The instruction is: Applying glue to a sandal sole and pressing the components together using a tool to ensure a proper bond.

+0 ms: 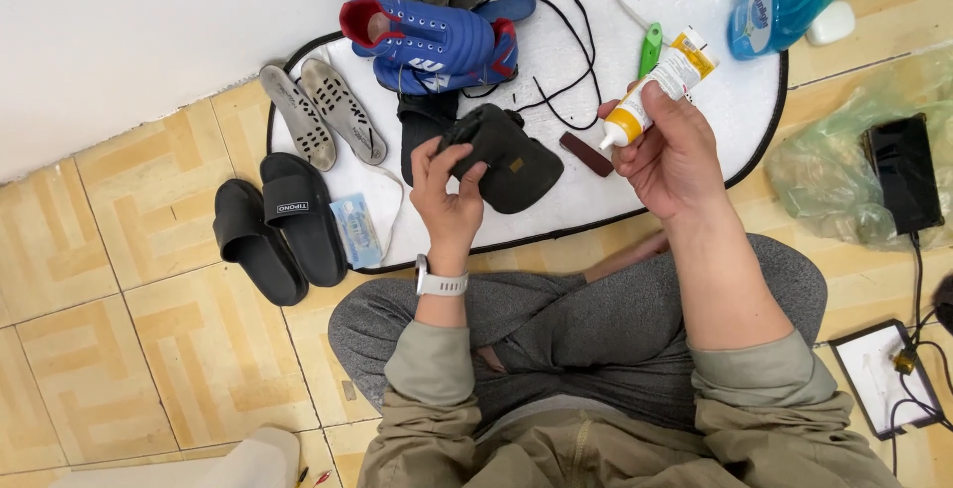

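Gripping dark shoe (506, 155) in left hand (447, 195), glue tube (655, 86) clenched in right hand (670, 155), nozzle toward 7 o'clock; hard squeeze risks glue on fingers, mat (695, 1).

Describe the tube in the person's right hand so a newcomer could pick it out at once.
Start at the white oval mat with black edging on the tiled floor. Above its right half, the right hand holds a small white and yellow glue tube, nozzle pointing down-left. Unlike the nearby green-handled tool and blue spray bottle, it is off the mat.
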